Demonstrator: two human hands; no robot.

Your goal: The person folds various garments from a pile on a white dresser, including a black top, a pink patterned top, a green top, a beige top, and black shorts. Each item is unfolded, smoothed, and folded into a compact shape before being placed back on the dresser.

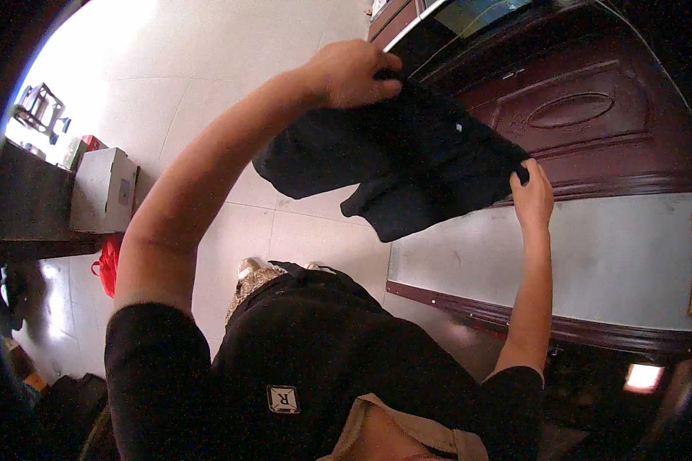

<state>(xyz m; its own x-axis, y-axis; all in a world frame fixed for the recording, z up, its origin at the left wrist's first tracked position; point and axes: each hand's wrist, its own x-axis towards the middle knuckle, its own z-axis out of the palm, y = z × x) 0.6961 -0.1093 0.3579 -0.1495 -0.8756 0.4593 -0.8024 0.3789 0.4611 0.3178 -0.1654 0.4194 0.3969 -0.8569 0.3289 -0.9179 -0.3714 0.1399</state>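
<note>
A pair of black cloth shorts (403, 155) hangs spread in the air between my two hands, above the tiled floor. My left hand (360, 75) grips one end of the waistband, at the upper middle of the view. The other end of the waistband is pinched in my right hand (533, 187), farther right and lower. A small white tag (459, 127) shows near the waistband. The two leg openings point toward the lower left, towards my body. Some fingertips are hidden by the dark fabric.
A dark red wooden cabinet with carved panels (571, 112) stands at the right, beside a pale grey panel (542, 259). White boxes (101, 190) rest on a dark surface at the left, with a red bag (109, 265) below. A dark stool (40, 109) stands at the far left.
</note>
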